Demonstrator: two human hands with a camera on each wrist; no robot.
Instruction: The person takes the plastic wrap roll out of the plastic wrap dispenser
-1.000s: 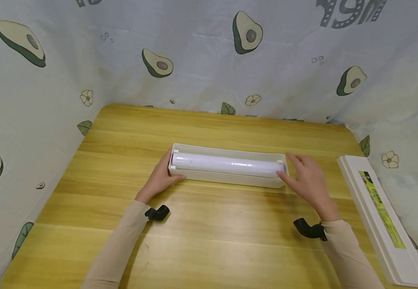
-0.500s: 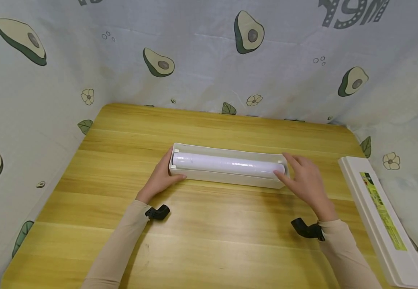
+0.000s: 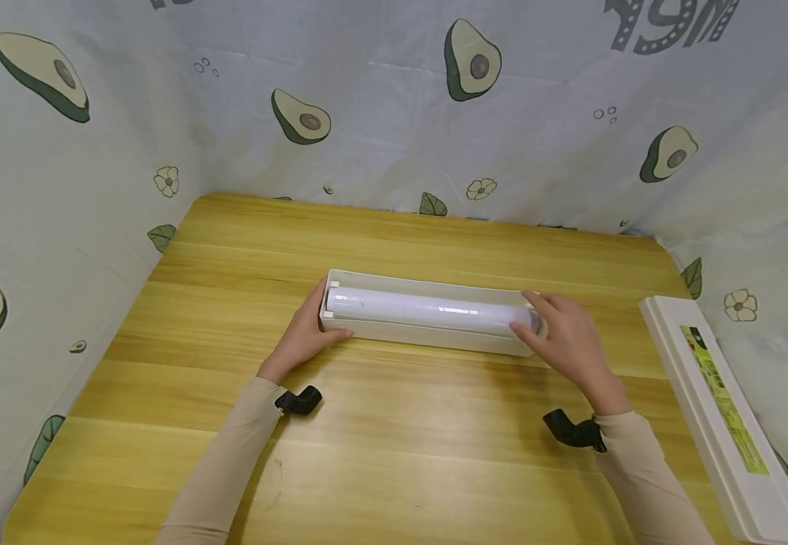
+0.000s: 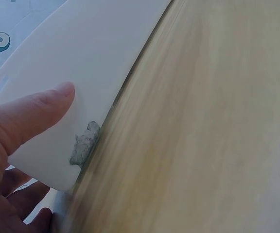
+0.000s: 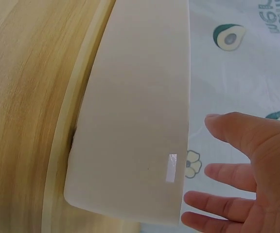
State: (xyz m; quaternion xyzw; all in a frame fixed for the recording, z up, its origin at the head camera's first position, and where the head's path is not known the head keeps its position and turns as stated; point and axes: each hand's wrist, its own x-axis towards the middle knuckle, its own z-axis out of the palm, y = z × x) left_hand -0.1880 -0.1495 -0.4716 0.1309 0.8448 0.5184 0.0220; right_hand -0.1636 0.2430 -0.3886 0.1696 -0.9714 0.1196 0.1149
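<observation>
A long white open box (image 3: 434, 338) lies across the middle of the wooden table (image 3: 400, 446), with a roll of clear film (image 3: 428, 310) inside it. My left hand (image 3: 306, 330) grips the box's left end, thumb on the front wall and fingers round the end. In the left wrist view the thumb (image 4: 38, 109) presses flat on the box wall (image 4: 86, 58). My right hand (image 3: 560, 327) reaches round the right end, its thumb at the roll's end. In the right wrist view its fingers (image 5: 237, 170) are spread and straight, a little apart from the box (image 5: 140, 107).
A long white lid (image 3: 714, 409) with a green label lies along the table's right edge. Avocado-print cloth (image 3: 366, 113) walls in the table on the left, back and right. A small grey lump (image 4: 84, 145) sticks to the box's lower corner. Black wrist mounts (image 3: 298, 400) sit at both cuffs.
My right hand has slid left, closing in round the right end of the box and the roll. The left hand and the box have stayed put.
</observation>
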